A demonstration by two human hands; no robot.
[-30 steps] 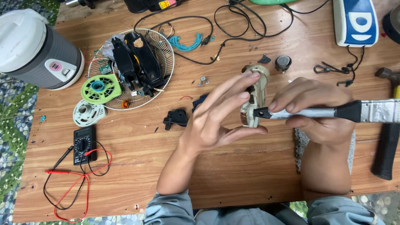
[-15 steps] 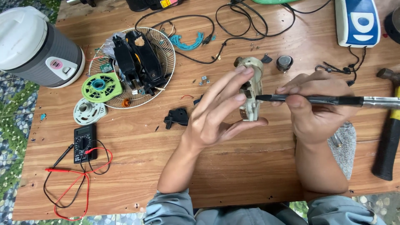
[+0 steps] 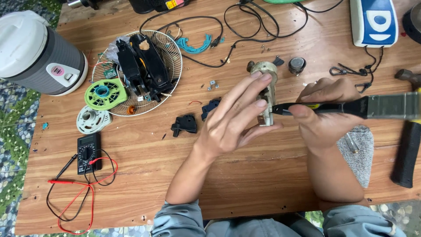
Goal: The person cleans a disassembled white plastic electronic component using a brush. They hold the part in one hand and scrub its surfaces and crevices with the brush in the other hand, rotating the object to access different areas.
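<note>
My left hand (image 3: 234, 119) holds a dirty cream-coloured fan part (image 3: 268, 90) upright above the wooden table, fingers stretched along its left side and thumb under it. My right hand (image 3: 325, 115) grips a screwdriver (image 3: 351, 106) with a black shaft and clear handle, held level, its tip pressed into the part's right side. Small black plastic pieces (image 3: 185, 124) lie on the table just left of my left hand.
A wire fan guard (image 3: 173, 57) holding black and green fan parts sits at back left, beside a white and grey cooker (image 3: 37, 55). A multimeter (image 3: 87, 151) with red leads lies front left. Black cables, a blue-white appliance (image 3: 373, 22), a hammer (image 3: 408, 145) and a grey cloth (image 3: 360, 153) are on the right.
Both hands lifted the part and screwdriver slightly away from me. The screwdriver tip stayed against the part.
</note>
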